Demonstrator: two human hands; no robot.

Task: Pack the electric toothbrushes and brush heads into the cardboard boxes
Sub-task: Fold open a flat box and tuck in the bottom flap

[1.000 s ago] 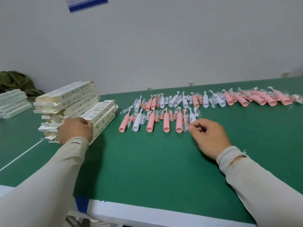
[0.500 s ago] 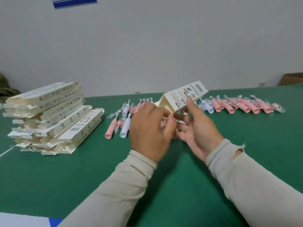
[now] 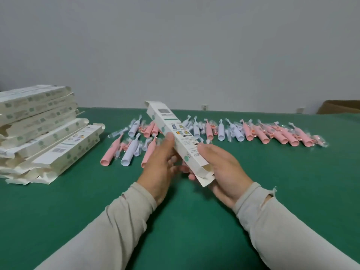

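both hands share one box (image 3: 176, 137), held tilted above the bench (image 3: 194, 221): the left hand (image 3: 159, 168) curls round its middle with the thumb on top, the right hand (image 3: 224, 172) wraps the near end, whose flaps hang open. squeezing there could crease a flap or flatten the tube so nothing slides in. the far end hovers over the brushes (image 3: 214, 131), and a dip might scatter them. bare green lies below and to the right for working; the stack (image 3: 44, 133) of boxes crowds the left.
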